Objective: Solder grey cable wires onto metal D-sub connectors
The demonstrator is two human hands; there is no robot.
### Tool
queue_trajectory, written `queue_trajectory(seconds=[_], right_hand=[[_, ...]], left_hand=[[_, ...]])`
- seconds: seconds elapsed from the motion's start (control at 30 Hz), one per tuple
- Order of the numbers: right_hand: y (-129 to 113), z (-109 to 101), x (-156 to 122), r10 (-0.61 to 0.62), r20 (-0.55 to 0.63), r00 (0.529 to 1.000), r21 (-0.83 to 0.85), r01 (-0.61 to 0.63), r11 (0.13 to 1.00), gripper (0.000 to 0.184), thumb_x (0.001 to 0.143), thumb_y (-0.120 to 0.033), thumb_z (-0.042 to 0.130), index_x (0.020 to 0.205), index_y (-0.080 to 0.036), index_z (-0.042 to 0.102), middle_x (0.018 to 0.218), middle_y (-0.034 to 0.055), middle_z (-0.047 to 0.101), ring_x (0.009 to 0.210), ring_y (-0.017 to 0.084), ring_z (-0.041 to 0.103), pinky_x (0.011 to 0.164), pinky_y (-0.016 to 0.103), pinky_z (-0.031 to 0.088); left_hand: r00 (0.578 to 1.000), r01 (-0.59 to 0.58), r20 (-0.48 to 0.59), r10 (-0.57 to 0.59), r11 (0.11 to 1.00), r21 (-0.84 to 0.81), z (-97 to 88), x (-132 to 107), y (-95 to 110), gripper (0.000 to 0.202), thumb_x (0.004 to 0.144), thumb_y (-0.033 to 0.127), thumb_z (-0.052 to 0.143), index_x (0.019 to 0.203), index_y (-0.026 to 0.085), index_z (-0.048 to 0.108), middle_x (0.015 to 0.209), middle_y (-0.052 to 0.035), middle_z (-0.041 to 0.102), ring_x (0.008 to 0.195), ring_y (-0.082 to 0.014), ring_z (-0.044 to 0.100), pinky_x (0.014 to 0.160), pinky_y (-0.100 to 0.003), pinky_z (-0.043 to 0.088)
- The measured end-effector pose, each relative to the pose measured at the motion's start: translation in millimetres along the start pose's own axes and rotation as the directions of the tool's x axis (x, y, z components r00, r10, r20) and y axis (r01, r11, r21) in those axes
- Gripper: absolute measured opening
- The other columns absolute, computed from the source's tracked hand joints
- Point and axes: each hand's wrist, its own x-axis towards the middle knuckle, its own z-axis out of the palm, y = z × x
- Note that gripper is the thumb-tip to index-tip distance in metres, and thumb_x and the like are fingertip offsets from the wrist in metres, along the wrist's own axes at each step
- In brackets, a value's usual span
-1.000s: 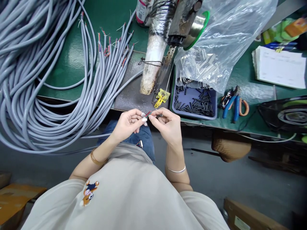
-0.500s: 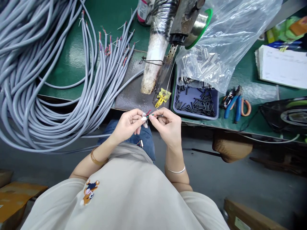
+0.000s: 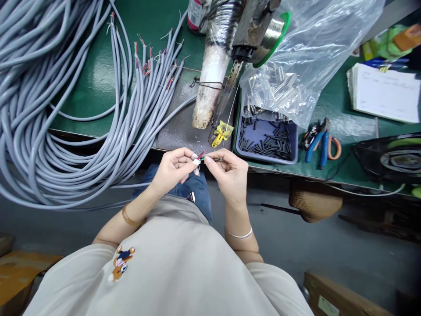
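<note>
My left hand [image 3: 173, 169] and my right hand [image 3: 230, 172] meet just below the bench's front edge, both with fingers pinched. Between their fingertips sit thin coloured wires [image 3: 201, 155], red and green, at the stripped end of a grey cable. My left hand pinches that cable end. The fingers of my right hand grip the fine wire tips; a small dark piece may be in them, but it is too small to name. A large bundle of grey cables [image 3: 49, 114] with stripped ends lies on the green bench [image 3: 98, 83] to the left.
A wrapped soldering tool [image 3: 213, 70] stands just beyond my hands with a yellow clip [image 3: 221, 133]. A blue tray of small black tubes [image 3: 268, 140] sits to the right under a clear plastic bag of metal parts [image 3: 289, 74]. Blue cutters [image 3: 320, 145] and papers [image 3: 383, 90] lie farther right.
Both hands stay pinched together at the wire ends, shifting only slightly. Nothing else has moved.
</note>
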Motion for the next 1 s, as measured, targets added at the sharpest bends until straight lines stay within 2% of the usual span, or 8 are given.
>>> queue_trajectory(seconds=[0.17, 0.43, 0.53, 0.63, 0.73, 0.87, 1.0], right_hand=[[-3, -2, 2, -0.06, 0.011, 0.998, -0.063, 0.061, 0.996, 0.01, 0.086, -0.025, 0.071, 0.083, -0.018, 0.077, 0.077, 0.0004, 0.07, 0.054, 0.006, 0.043, 0.05, 0.025, 0.028], [-9, -4, 4, -0.077, 0.034, 0.996, -0.134, 0.081, 0.988, 0.009, 0.083, -0.02, 0.067, 0.078, -0.016, 0.074, 0.071, -0.0006, 0.067, 0.05, 0.005, 0.037, 0.048, 0.024, 0.027], [-10, -2, 4, -0.035, 0.023, 0.999, -0.09, 0.037, 0.995, 0.008, 0.08, -0.02, 0.066, 0.075, -0.016, 0.071, 0.069, -0.0016, 0.064, 0.049, 0.004, 0.033, 0.047, 0.023, 0.023], [-5, -2, 3, 0.056, 0.066, 0.996, 0.007, -0.057, 0.998, 0.009, 0.08, -0.024, 0.066, 0.074, -0.017, 0.068, 0.064, -0.0044, 0.056, 0.046, 0.003, 0.025, 0.045, 0.024, 0.016], [0, -3, 3, 0.092, 0.104, 0.99, 0.055, -0.098, 0.994, 0.013, 0.082, -0.028, 0.067, 0.074, -0.018, 0.067, 0.062, -0.0051, 0.052, 0.047, 0.004, 0.026, 0.046, 0.024, 0.017], [0, -5, 3, 0.018, 0.064, 0.998, -0.012, -0.018, 1.0, 0.012, 0.084, -0.027, 0.068, 0.077, -0.018, 0.07, 0.071, -0.0024, 0.061, 0.049, 0.004, 0.029, 0.047, 0.025, 0.019], [-5, -6, 2, -0.063, 0.05, 0.997, -0.096, 0.067, 0.993, 0.01, 0.084, -0.024, 0.069, 0.077, -0.018, 0.073, 0.073, -0.0007, 0.066, 0.051, 0.005, 0.032, 0.048, 0.026, 0.023]], left_hand=[[1.0, 0.014, -0.025, -0.014, 1.0, 0.0, 2.5, 3, 0, 0.029, 0.067, 0.028, 0.086, 0.075, 0.014, 0.062, 0.054, 0.0035, 0.066, 0.032, -0.0018, 0.043, 0.032, -0.014, 0.028], [1.0, 0.029, -0.011, -0.029, 0.999, 0.018, 3.5, 1, -4, 0.027, 0.068, 0.026, 0.085, 0.074, 0.014, 0.062, 0.052, 0.005, 0.063, 0.033, -0.0018, 0.043, 0.032, -0.014, 0.028], [1.0, 0.009, -0.005, -0.009, 1.0, 0.007, 2.5, 0, -4, 0.028, 0.07, 0.029, 0.083, 0.075, 0.015, 0.06, 0.052, 0.0059, 0.061, 0.032, -0.0022, 0.043, 0.033, -0.014, 0.028], [1.0, -0.004, 0.019, 0.005, 1.0, -0.016, 0.8, -1, -4, 0.028, 0.075, 0.035, 0.08, 0.077, 0.015, 0.059, 0.054, 0.0047, 0.063, 0.032, -0.0034, 0.045, 0.032, -0.015, 0.027], [1.0, 0.0, 0.028, 0.0, 1.0, -0.008, 0.1, -2, -3, 0.029, 0.075, 0.036, 0.079, 0.078, 0.015, 0.059, 0.055, 0.0043, 0.063, 0.032, -0.0028, 0.044, 0.032, -0.015, 0.027], [1.0, -0.027, 0.006, 0.027, 0.999, 0.046, 2.0, -1, -4, 0.026, 0.074, 0.031, 0.08, 0.079, 0.015, 0.06, 0.056, 0.0047, 0.062, 0.035, -0.002, 0.041, 0.034, -0.015, 0.028], [0.984, -0.145, -0.073, 0.16, 0.974, 0.177, 6.0, -2, -7, 0.02, 0.071, 0.023, 0.079, 0.072, 0.015, 0.061, 0.061, 0.0039, 0.06, 0.047, -0.0031, 0.048, 0.045, -0.015, 0.037]])
